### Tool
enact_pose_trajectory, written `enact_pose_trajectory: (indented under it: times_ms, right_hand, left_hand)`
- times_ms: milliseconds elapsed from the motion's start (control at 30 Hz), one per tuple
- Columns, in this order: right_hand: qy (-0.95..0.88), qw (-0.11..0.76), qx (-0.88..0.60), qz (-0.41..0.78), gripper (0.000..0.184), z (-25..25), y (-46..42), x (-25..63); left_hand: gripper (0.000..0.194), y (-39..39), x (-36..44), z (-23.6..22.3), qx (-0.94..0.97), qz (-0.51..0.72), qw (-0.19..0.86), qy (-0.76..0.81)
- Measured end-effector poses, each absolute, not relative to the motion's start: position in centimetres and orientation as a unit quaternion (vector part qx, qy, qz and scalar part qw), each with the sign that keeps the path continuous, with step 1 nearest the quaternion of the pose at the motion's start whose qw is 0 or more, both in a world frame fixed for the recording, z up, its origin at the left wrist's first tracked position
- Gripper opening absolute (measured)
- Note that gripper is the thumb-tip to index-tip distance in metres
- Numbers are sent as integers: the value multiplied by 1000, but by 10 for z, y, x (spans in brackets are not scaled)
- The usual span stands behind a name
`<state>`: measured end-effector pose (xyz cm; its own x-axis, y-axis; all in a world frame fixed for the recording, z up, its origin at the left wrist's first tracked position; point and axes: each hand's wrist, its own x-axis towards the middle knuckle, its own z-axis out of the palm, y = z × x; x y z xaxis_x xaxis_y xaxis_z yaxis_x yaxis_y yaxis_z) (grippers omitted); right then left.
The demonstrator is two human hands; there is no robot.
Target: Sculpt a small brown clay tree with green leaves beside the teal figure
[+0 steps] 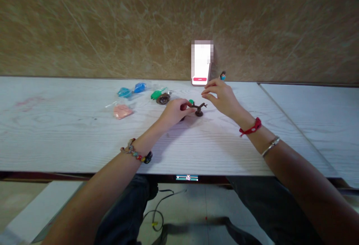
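A small brown clay tree (pixel 199 113) with forked branches and a round base stands upright on the white table. My left hand (pixel 175 111) is at its left side, thumb and forefinger closed on the end of a left branch. Part of that branch is hidden by the fingers. To the upper right of the tree, my right hand (pixel 221 97) is raised with its fingers bent and the thumb apart from them; nothing shows between them. A small green clay piece (pixel 191 102) lies just behind the tree. Something dark is partly hidden under my left hand.
Bags of clay lie left of my hands: light blue (pixel 124 92), blue (pixel 140 87), green (pixel 156 95), brown (pixel 163 98) and pink (pixel 122 111). A phone (pixel 201 64) with a lit screen leans on the marbled wall. Near it stands a small figure (pixel 223 76).
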<state>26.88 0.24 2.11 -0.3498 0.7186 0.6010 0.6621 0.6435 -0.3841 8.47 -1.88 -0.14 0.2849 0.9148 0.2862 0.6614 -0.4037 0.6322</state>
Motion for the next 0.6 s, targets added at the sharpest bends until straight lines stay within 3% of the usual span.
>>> enact_pose_trajectory:
  times_ms: [167,400,467,600]
  right_hand:
    - [-789,436,-433,16,13,21,17,292]
    - [-783,467,-410,-13,18,24,-2,293]
    - [-821,438,-366,-4,18,22,-18,288]
    - [-915,289,-274,58,18,13,-39,289]
  left_hand:
    - [24,-15,71,2,771,275,209,536]
    - [25,-15,57,6,826,119,224,504]
    - [18,-15,57,6,835,109,212,496]
    - [17,-17,56,10,822,130,229,505]
